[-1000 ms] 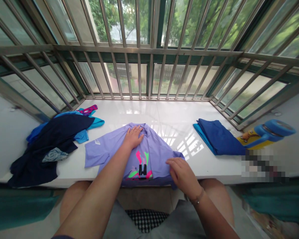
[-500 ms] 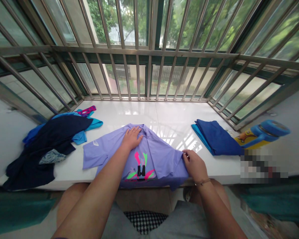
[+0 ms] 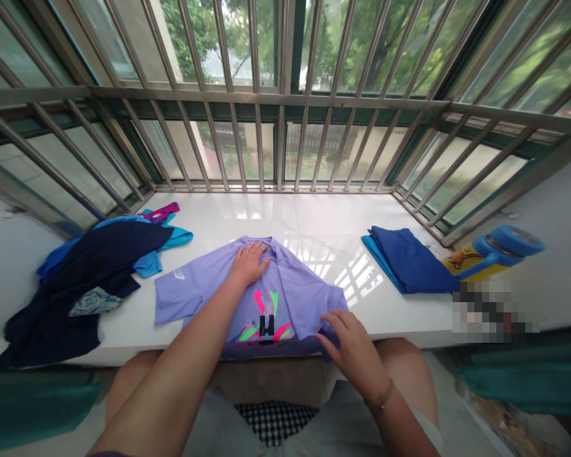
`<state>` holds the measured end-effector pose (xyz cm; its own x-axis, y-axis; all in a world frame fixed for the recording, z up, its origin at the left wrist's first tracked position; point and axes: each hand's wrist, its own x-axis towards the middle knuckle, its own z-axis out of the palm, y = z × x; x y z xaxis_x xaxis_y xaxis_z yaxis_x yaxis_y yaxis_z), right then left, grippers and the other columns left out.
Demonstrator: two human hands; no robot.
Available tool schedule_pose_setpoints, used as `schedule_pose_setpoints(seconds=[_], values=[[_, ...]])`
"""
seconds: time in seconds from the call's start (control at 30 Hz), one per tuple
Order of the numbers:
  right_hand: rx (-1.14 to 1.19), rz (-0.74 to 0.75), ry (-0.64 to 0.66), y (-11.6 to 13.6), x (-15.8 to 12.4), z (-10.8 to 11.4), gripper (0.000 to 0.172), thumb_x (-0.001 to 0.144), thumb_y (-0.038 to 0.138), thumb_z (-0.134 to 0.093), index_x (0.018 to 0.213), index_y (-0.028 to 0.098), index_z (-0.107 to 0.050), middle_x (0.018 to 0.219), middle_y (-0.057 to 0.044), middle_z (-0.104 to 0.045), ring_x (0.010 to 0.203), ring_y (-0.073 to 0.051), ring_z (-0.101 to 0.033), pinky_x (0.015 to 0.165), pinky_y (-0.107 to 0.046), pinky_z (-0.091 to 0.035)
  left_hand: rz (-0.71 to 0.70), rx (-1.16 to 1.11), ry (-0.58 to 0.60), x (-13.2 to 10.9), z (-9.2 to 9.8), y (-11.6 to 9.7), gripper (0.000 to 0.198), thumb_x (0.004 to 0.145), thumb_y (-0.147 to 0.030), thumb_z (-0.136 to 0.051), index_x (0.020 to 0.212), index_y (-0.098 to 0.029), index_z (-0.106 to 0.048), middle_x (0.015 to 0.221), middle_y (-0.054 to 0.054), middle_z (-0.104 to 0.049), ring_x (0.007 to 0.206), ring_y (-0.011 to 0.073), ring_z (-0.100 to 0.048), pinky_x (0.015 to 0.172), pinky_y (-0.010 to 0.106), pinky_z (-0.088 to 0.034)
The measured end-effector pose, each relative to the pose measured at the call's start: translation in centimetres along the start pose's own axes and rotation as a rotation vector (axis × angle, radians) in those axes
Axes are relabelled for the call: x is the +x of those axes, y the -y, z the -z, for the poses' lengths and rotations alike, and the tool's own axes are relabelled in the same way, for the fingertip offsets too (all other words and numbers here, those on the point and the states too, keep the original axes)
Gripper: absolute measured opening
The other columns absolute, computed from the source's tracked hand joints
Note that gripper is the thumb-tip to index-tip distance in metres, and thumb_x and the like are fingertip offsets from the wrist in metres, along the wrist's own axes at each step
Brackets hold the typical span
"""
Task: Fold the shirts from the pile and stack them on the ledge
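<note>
A lavender short-sleeved T-shirt (image 3: pixel 304 285) with a pink, green and black print lies on the white stone window sill (image 3: pixel 323 219). My left hand (image 3: pixel 249 264) presses flat on the shirt just below the collar. My right hand (image 3: pixel 349 349) rests at the near right of the shirt, fingers apart, touching its edge where the right side lies folded inward. The print is partly covered by that fold.
A heap of navy and turquoise clothes (image 3: pixel 90 266) lies on the sill's left. A folded blue garment (image 3: pixel 406 266) and a blue-and-yellow cartoon bottle (image 3: pixel 497 254) stand on the right. Steel window bars (image 3: pixel 266 149) close the far side. My knees (image 3: pixel 404 362) sit below the sill's front edge.
My right hand has moved from the shirt's right edge toward me and inward, and that side of the shirt now lies folded narrower. My left hand stays on the shirt.
</note>
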<state>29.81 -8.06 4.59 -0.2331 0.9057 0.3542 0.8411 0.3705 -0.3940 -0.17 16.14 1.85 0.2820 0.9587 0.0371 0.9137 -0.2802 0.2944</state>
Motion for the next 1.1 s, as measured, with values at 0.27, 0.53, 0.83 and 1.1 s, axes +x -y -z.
schedule_pose_setpoints(seconds=[0.27, 0.53, 0.83, 1.1], values=[[0.021, 0.003, -0.145, -1.1, -0.8, -3.8, 0.033, 0.105, 0.033, -0.066, 0.137, 0.025, -0.064, 0.126, -0.013, -0.073, 0.117, -0.031, -0.071, 0.100, -0.049, -0.061, 0.010, -0.076, -0.153, 2.9, 1.2, -3.4, 0.040, 0.099, -0.057, -0.064, 0.106, -0.022, -0.082, 0.133, 0.018, -0.071, 0.136, 0.0390, -0.058, 0.119, 0.054, -0.043], [0.108, 0.013, -0.157, -1.5, -0.9, -3.8, 0.014, 0.109, 0.024, -0.058, 0.116, 0.025, -0.070, 0.113, -0.009, -0.075, 0.108, -0.026, -0.072, 0.095, -0.044, -0.061, 0.166, -0.576, 0.001, 8.4, 0.7, -7.2, 0.032, 0.102, -0.045, -0.062, 0.087, -0.020, -0.075, 0.079, 0.005, -0.077, 0.079, 0.0213, -0.074, 0.076, 0.031, -0.055], [0.129, 0.068, -0.163, -0.1, -1.1, -2.3, 0.019, 0.108, 0.029, -0.063, 0.126, 0.027, -0.068, 0.118, -0.009, -0.074, 0.110, -0.026, -0.070, 0.097, -0.045, -0.060, 0.201, -0.520, -0.112, 5.6, 0.4, -8.3, 0.035, 0.100, -0.038, -0.067, 0.130, -0.020, -0.064, 0.111, 0.011, -0.081, 0.098, 0.0239, -0.076, 0.084, 0.032, -0.054], [0.054, -0.034, -0.103, -0.8, -1.5, -3.8, 0.040, 0.095, 0.027, -0.075, 0.134, 0.025, -0.066, 0.129, -0.014, -0.072, 0.120, -0.033, -0.069, 0.102, -0.052, -0.057, -0.004, -0.255, 0.029, -1.3, -0.5, -8.1, 0.045, 0.097, -0.065, -0.066, 0.082, -0.022, -0.072, 0.082, 0.008, -0.076, 0.081, 0.0270, -0.072, 0.072, 0.035, -0.048]])
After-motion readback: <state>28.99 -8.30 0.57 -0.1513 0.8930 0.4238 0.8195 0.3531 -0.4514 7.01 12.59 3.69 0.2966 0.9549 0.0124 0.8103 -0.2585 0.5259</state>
